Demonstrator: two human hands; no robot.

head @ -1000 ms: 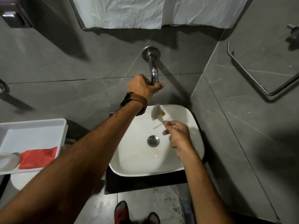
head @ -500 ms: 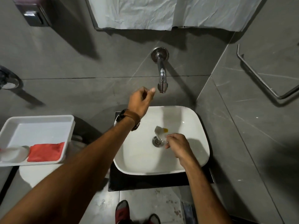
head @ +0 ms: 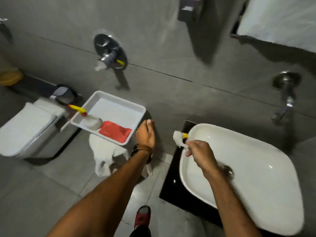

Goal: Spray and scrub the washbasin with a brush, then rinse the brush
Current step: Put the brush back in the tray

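Observation:
The white washbasin sits at the right on a black counter, under a wall tap. My right hand grips the white brush by its handle, with the bristle head and a yellow tip raised over the basin's left rim. My left hand hangs between the basin and a white tray, fingers loosely curled and holding nothing. In the tray lie a spray bottle with a yellow nozzle and a red cloth.
A white toilet stands at the left, a wall mixer valve above it. The tray rests on a white stand with a cloth or bag draped below. A red slipper shows on the grey floor.
The view has swung left. My left hand dropped from the tap toward the tray. My right hand lifted the brush from the basin's middle to its left rim.

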